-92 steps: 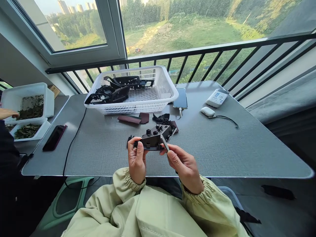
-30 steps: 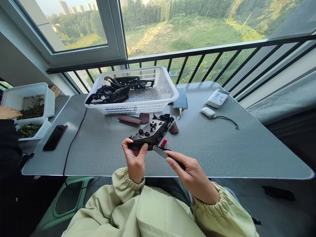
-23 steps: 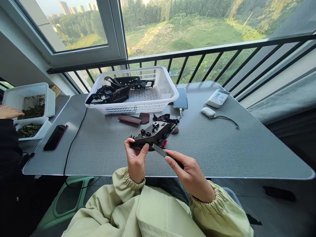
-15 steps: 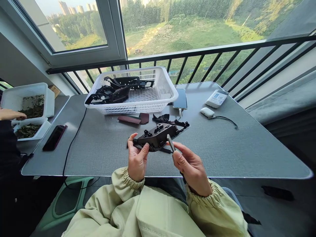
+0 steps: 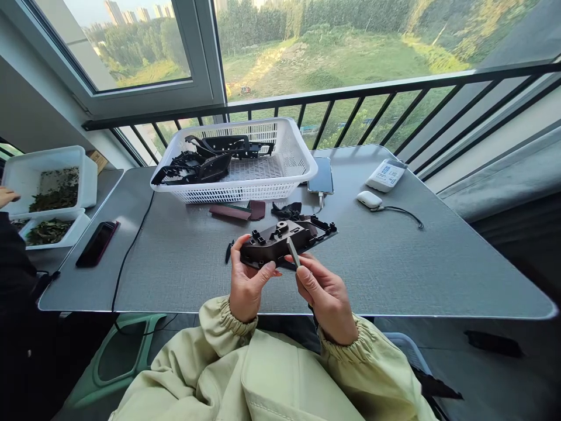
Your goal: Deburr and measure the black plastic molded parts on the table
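Observation:
My left hand [image 5: 248, 286] grips the left end of a black moulded plastic part [image 5: 267, 248], thumb along its near edge and fingers behind. The part is held tilted above the table and has clips and a raised round boss. In my right hand [image 5: 324, 292] is a slim flat grey tool [image 5: 293, 252], pinched between thumb and fingers. Its upper end lies against or just in front of the part's near wall; contact cannot be made out. Behind the part lie a small black crumpled piece [image 5: 287, 211] and maroon strips of sheet material [image 5: 236, 211].
A white basket [image 5: 245, 192] holding several black plastic parts stands at the back. Phones [image 5: 97, 244] [image 5: 321, 175], a white box [image 5: 385, 175] and a white earphone case [image 5: 369, 200] lie around. At left, another person's hand [image 5: 6, 197] is near white tubs [image 5: 90, 175] of dried leaves.
My right hand and the grey tool have moved left along the part. My left thumb has shifted right along its near edge. The other person's hand has drawn back left.

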Motion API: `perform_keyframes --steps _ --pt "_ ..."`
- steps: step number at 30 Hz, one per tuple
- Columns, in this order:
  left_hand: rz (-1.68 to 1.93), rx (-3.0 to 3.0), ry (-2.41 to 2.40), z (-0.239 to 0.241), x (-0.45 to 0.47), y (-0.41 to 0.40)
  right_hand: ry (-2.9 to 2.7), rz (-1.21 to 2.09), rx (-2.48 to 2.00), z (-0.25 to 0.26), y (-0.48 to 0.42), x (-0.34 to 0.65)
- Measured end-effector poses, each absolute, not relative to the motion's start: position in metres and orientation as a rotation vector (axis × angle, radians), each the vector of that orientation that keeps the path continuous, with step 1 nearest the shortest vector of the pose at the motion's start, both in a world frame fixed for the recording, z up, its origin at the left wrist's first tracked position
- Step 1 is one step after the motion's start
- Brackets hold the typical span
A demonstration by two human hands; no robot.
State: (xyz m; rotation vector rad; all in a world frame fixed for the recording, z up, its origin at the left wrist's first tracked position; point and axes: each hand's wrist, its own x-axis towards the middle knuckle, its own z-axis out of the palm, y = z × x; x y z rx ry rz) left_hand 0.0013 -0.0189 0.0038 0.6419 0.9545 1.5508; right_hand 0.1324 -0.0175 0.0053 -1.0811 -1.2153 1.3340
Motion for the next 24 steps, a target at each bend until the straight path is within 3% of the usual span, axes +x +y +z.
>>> perform_keyframes --steps 24 --pt "1.697 0.914 1.045 -0.013 -0.003 -0.027 -1.935 0.969 -1.16 0.021 -0.02 0.151"
